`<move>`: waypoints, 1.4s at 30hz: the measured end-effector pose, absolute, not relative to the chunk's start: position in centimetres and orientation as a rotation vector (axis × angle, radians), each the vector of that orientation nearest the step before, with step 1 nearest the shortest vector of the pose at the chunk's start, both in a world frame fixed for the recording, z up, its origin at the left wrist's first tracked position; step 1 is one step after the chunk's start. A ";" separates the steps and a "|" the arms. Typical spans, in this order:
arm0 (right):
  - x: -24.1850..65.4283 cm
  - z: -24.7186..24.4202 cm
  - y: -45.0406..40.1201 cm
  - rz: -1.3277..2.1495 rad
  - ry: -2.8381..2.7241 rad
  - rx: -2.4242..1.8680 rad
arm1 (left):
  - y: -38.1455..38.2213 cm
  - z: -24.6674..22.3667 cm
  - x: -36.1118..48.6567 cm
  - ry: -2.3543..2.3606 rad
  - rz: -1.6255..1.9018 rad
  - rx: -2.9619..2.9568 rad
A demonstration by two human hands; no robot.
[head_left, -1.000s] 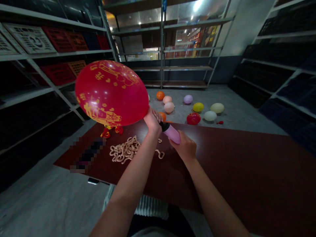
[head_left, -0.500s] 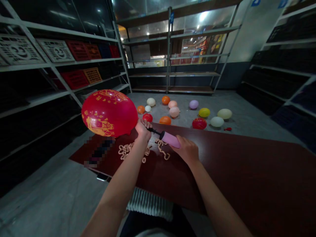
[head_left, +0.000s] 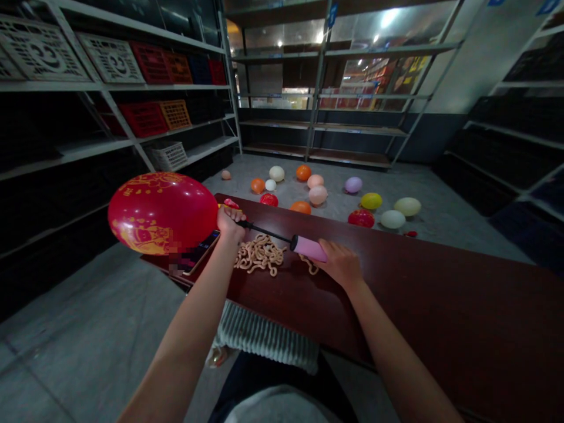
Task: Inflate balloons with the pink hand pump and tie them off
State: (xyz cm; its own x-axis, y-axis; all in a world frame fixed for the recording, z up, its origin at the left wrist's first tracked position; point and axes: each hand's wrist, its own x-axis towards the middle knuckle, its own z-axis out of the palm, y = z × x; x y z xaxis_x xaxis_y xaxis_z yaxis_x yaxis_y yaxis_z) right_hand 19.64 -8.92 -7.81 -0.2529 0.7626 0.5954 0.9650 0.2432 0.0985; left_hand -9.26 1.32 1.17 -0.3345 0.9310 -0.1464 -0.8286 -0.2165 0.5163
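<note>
Head view: red balloon (head_left: 162, 213) held out above the table's (head_left: 418, 294) left end, its neck hidden inside the closed left hand (head_left: 230, 226), at the tip of the black nozzle (head_left: 268, 230). Right hand (head_left: 340, 264) wrapped around the pink pump (head_left: 309, 248), tan loops (head_left: 259, 255) just below. Main risk: a slackened left hand, letting the neck slip off the nozzle and the air escape. Also possible: overfilling, bursting the taut skin.

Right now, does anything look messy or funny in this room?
Yes. Many inflated balloons lie scattered across the concrete floor instead of sitting on the shelves, and a small red scrap near them looks limp, maybe burst.
</note>
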 end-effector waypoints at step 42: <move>20.1 -7.9 -9.1 -0.518 -1.938 -1.710 | 1.0 2.3 -2.0 0.630 1.711 0.282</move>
